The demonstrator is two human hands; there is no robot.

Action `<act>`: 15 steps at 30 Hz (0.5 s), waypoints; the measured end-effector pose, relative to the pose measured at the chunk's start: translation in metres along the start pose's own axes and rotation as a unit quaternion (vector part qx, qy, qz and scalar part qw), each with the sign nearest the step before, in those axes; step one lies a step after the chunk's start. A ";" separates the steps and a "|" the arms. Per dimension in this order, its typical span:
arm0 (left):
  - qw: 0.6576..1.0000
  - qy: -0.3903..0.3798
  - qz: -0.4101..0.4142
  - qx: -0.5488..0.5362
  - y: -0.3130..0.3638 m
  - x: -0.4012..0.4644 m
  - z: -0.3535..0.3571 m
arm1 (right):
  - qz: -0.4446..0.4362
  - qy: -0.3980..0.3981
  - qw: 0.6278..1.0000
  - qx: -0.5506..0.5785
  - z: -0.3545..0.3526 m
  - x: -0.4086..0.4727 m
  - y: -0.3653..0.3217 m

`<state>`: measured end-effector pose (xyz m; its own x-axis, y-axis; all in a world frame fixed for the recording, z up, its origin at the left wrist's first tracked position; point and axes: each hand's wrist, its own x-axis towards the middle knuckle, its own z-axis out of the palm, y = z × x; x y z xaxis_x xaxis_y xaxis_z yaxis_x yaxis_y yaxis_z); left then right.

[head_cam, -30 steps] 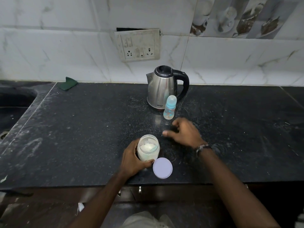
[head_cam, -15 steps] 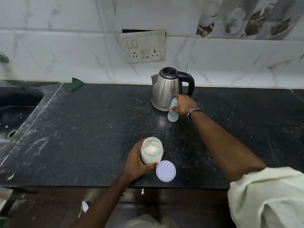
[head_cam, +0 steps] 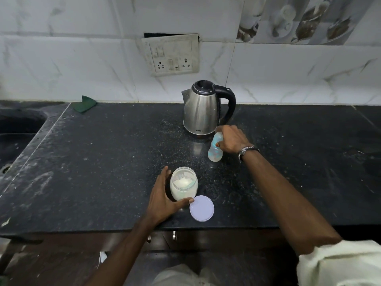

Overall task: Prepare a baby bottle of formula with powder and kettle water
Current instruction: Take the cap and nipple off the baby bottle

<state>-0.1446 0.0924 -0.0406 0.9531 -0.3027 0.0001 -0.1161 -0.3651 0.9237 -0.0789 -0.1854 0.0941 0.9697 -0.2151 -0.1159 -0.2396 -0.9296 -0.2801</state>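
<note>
A small pale-blue baby bottle is tilted just in front of the steel kettle, and my right hand grips it around its upper part. An open glass jar of white powder stands near the counter's front edge. My left hand wraps loosely around the jar's left side, thumb under its front. The jar's round lilac lid lies flat to the right of it.
The dark stone counter is dusted with white powder. A sink lies at the left, a green cloth at the back left. A wall socket plate sits above the kettle.
My right hand reached from beside the jar to the bottle by the kettle, gripped it, and has drawn it slightly nearer and tilted it. The left hand stayed on the jar.
</note>
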 end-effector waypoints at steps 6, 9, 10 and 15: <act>1.000 0.023 0.010 -0.012 0.006 0.000 0.004 | 0.013 -0.009 1.000 -0.008 0.001 -0.050 0.003; 0.999 0.040 0.013 -0.025 0.012 -0.001 0.007 | 0.017 -0.015 1.000 -0.006 0.001 -0.078 0.007; 0.998 0.051 0.016 -0.028 0.014 -0.001 0.008 | 0.019 -0.016 1.000 -0.006 0.002 -0.087 0.009; 0.989 0.119 0.087 0.011 0.032 -0.005 0.014 | 0.021 -0.023 0.999 -0.014 0.006 -0.124 0.016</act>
<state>-0.1575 0.0701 -0.0165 0.9564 -0.1479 0.2517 -0.2884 -0.3462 0.8927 -0.2036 -0.1719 0.0982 0.9552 -0.2417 -0.1708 -0.2790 -0.9281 -0.2467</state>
